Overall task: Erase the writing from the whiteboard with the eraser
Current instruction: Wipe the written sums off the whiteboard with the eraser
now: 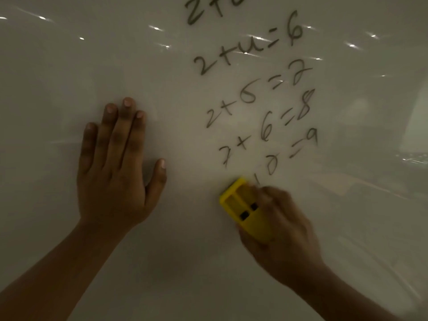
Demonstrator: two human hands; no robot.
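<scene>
Fingers (pixel 275 200) of the right hand (pixel 282 230) clench the yellow eraser (pixel 243 207), pressed flat on the whiteboard (pixel 69 66) just below the lowest sum. Its long axis slants from lower right up to upper left, the free end toward the writing (pixel 261 112). Well apart on the other side, the left hand (pixel 113 172) lies flat on the board, fingers released and loosely spread, holding nothing.

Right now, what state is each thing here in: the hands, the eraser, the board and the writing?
Left hand: open, flat against the board, holding nothing.
Right hand: closed around the eraser, blurred.
Yellow eraser: against the board, at the lowest sum.
Whiteboard: glossy, bare on the left.
Writing: mostly intact; bottom line partly wiped.
</scene>
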